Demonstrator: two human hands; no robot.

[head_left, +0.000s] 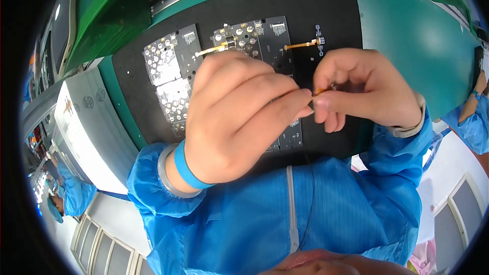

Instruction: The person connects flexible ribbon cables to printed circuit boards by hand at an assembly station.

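Note:
Both my hands meet over the right part of the black mat. Between the thumb and fingers of my right hand [369, 86] is a small amber flex cable [319, 91], only partly visible. My left hand [237, 114] is closed too, its fingertips pinching at the end of that same piece. Beneath my left hand lie dark circuit boards [275, 46] with round metal pads, partly covered by it. One amber flex cable [216, 49] rests across the boards; another flex cable [303, 45] reaches from the board's right edge to a small connector.
A black mat [331, 10] covers much of the green bench top [402, 46]. Another circuit board panel [165, 66] lies at the left. Beside the mat stands a white box [91, 127]. A green frame [109, 25] rises at the far left. Other people in blue work nearby.

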